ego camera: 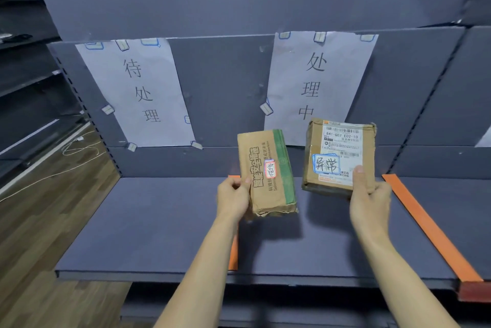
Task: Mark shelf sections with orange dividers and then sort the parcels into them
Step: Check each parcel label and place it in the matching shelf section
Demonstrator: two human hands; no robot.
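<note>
Left hand [233, 198] gripping a green-taped brown cardboard parcel [267, 172], fingers curling round its edge, right hand [369, 196] pinching a labelled brown cardboard box [338, 157], both hovering above the dark grey shelf [148, 224], between two flat orange divider strips [430, 226].

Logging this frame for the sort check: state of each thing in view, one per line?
left hand: grips green-taped parcel, held up off the shelf
right hand: grips labelled parcel, thumb on its front
green-taped parcel: held upright, bottom edge torn
labelled parcel: held up, label facing camera
left orange divider: flat on shelf, partly hidden by arm
right orange divider: flat on shelf
shelf: no parcels on it
two paper signs: taped to back panel
</note>
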